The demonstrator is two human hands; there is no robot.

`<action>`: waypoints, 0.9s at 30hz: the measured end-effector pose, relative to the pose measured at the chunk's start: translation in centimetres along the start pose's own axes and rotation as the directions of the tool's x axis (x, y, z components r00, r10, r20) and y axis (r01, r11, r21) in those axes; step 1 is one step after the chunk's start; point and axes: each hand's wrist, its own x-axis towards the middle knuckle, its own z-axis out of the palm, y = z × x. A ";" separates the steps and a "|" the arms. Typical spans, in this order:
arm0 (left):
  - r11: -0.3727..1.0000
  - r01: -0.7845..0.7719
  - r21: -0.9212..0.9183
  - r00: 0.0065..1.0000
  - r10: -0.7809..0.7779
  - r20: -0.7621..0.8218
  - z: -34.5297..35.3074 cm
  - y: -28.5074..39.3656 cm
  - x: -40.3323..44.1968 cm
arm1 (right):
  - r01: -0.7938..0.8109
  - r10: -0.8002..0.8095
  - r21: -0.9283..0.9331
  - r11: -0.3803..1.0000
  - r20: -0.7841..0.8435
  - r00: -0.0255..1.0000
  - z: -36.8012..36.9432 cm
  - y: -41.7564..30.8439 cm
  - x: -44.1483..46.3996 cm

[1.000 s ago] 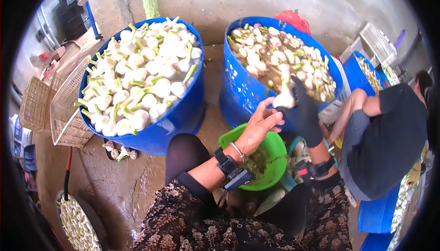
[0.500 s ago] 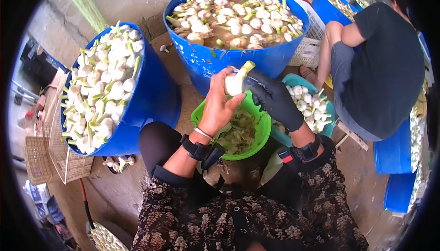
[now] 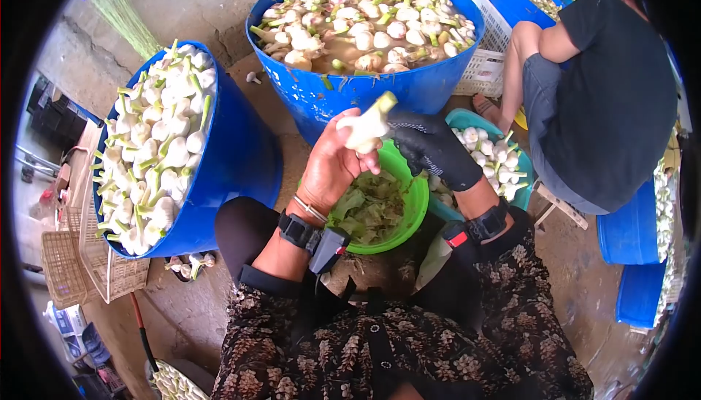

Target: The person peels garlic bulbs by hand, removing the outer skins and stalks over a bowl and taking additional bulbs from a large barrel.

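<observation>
A white garlic bulb (image 3: 365, 131) with a green stem stub rests in the curled fingers of my bare left hand (image 3: 328, 166), its stem tilted up to the right. My right hand (image 3: 437, 148), in a black glove, is close against the bulb's right side, fingers bent together. Whatever lies between those gloved fingers is hidden. Below both hands stands a bright green basin (image 3: 416, 214) with torn leafy skins (image 3: 369, 217) inside. Partly behind my right hand, a teal basin (image 3: 522, 192) holds several white garlic bulbs (image 3: 493, 155).
A large blue tub (image 3: 350, 93) of garlic in murky water stands ahead. Another blue tub (image 3: 241, 159), heaped with garlic, leans at left beside plastic crates (image 3: 109, 268). A person in a black shirt (image 3: 613, 101) sits at right, near more blue tubs (image 3: 628, 236).
The garlic bulb has turned in my left hand, its root end now facing down toward the fingers. My gloved hand has shifted slightly, its fingers more curled. The view has moved slightly.
</observation>
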 end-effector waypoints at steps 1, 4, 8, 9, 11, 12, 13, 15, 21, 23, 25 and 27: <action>0.989 0.060 -0.134 0.996 -0.051 0.070 -0.7 0.2 0.2 | 0.009 -0.009 0.025 1.000 -0.005 1.000 -0.1 0.0 0.0; 0.989 0.113 -0.098 0.993 -0.110 0.036 -1.3 0.0 -0.1 | 0.095 -0.094 0.044 0.995 -0.008 0.996 -0.8 0.9 0.3; 0.949 0.011 0.317 0.989 0.036 -0.143 0.8 -1.2 -0.7 | 0.135 -0.135 -0.018 0.991 0.021 0.991 1.3 1.7 0.3; 0.907 -0.018 0.421 0.984 0.090 -0.151 1.5 -1.5 -1.0 | 0.130 -0.130 -0.048 0.990 -0.002 0.992 1.5 2.1 0.3; 0.794 -0.093 0.600 0.972 0.202 -0.118 1.7 -1.8 -1.1 | 0.130 -0.132 -0.047 0.990 -0.043 0.990 1.7 2.3 0.2; 0.810 -0.076 0.582 0.977 0.176 -0.117 1.7 -1.7 -1.1 | 0.136 -0.136 -0.014 0.991 -0.057 0.989 1.8 2.4 0.3; 0.823 -0.057 0.565 0.982 0.150 -0.119 1.6 -1.5 -1.0 | 0.141 -0.139 0.021 0.990 -0.070 0.988 1.9 2.6 0.4; 0.934 0.051 0.354 0.990 -0.001 -0.140 1.5 -1.3 -1.1 | 0.306 -0.332 -0.208 0.929 -0.102 0.938 1.5 3.9 1.4; 0.940 0.339 0.031 0.930 -0.330 -0.163 -1.6 -1.8 0.2 | 0.022 -0.015 0.064 0.998 -0.102 0.995 1.5 3.6 1.3; 0.934 0.260 0.244 0.900 -0.143 -0.412 -0.4 -1.6 0.3 | -0.017 0.038 0.131 0.991 -0.157 0.987 1.3 3.5 1.2; 0.894 0.074 0.443 0.917 0.114 -0.383 1.0 -1.6 -0.6 | 0.025 -0.001 0.107 0.994 -0.220 0.975 1.0 3.9 1.3; 0.733 -0.094 0.674 0.914 0.332 -0.233 1.1 -2.9 -0.4 | 0.026 -0.022 0.018 1.000 -0.217 0.976 1.3 4.0 1.4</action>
